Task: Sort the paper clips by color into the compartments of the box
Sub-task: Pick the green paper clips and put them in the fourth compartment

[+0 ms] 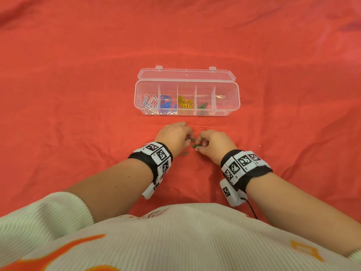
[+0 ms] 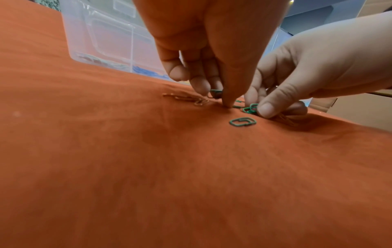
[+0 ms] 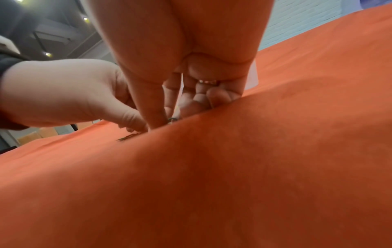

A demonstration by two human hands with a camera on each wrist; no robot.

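Both hands down: left hand (image 1: 174, 135) and right hand (image 1: 213, 144) each pinch green clips (image 2: 250, 107) off the red cloth (image 1: 78, 94); light, thin, slippery wire, best nipped edgewise.

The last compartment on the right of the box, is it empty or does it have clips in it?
Apparently empty: the rightmost compartment of the box shows only clear plastic and glare.

Green clips (image 1: 196, 146) lie before the open clear box (image 1: 230, 112).
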